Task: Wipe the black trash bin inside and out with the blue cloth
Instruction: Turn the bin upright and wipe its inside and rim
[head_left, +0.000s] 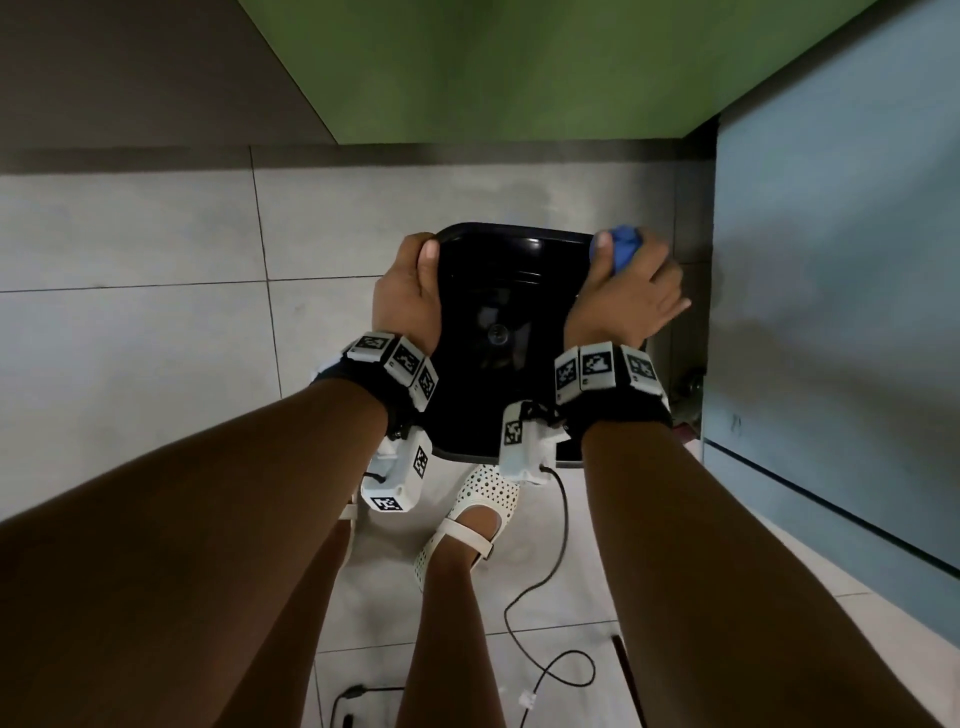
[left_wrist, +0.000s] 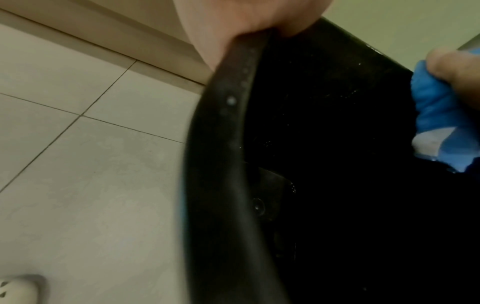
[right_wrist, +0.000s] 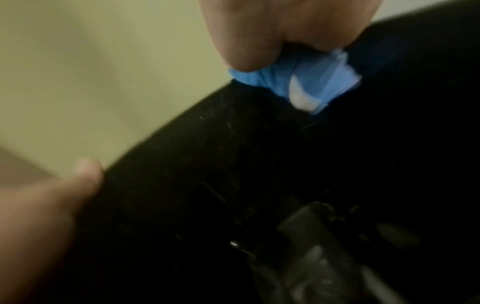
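The black trash bin (head_left: 498, 270) stands open on the tiled floor in front of my feet; I look down into its glossy inside. My left hand (head_left: 410, 280) grips its left rim (left_wrist: 228, 115), thumb inside and fingers outside. My right hand (head_left: 623, 280) holds the bunched blue cloth (head_left: 626, 249) against the bin's far right rim corner, thumb on the inner side. In the left wrist view the blue cloth (left_wrist: 439, 115) hangs over the right rim. In the right wrist view the blue cloth (right_wrist: 306, 82) is pinched under my fingers against the black wall (right_wrist: 233, 185).
A green wall (head_left: 493, 67) stands just behind the bin and a blue-grey panel (head_left: 841, 286) close on the right. A black cable (head_left: 550, 582) loops on the floor tiles (head_left: 130, 234) near my white sandals (head_left: 478, 509). Open floor lies to the left.
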